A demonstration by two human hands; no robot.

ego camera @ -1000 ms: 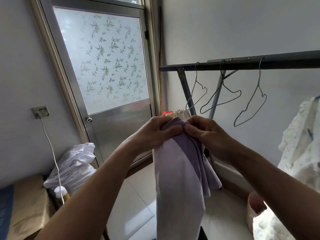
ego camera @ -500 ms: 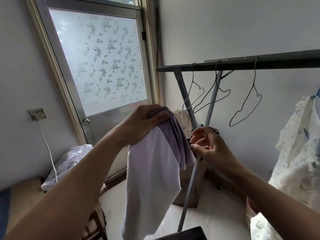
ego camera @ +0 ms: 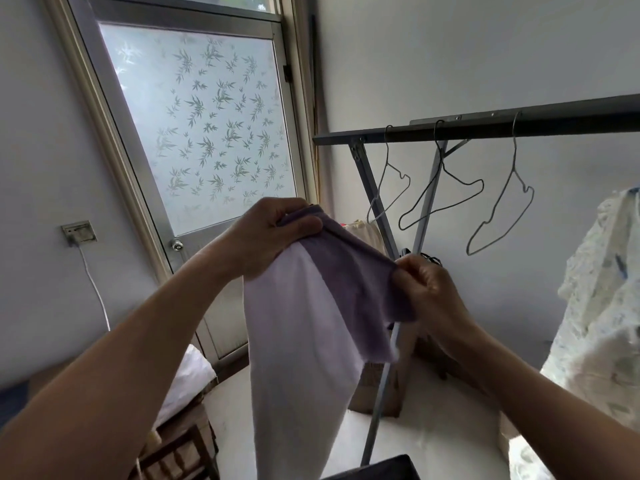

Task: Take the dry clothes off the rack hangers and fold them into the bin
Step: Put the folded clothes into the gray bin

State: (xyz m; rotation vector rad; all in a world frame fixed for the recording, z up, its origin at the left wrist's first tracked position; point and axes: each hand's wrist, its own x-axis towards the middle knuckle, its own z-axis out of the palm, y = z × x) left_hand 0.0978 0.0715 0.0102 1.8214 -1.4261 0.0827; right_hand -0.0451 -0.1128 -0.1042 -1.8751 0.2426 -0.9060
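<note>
Purple-and-white garment [ego camera: 304, 334] hanging lengthwise, long axis vertical, tail pointing floorward; left hand [ego camera: 266, 237] gripping its top, right hand [ego camera: 422, 285] pinching the purple sleeve edge.

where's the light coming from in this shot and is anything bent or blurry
Head view: daylight comes through the frosted door, leaving the forearms dim; wide-angle distortion tilts the door frame and rack bar; the shirt and left hand look slightly soft, the hangers sharp.
</note>
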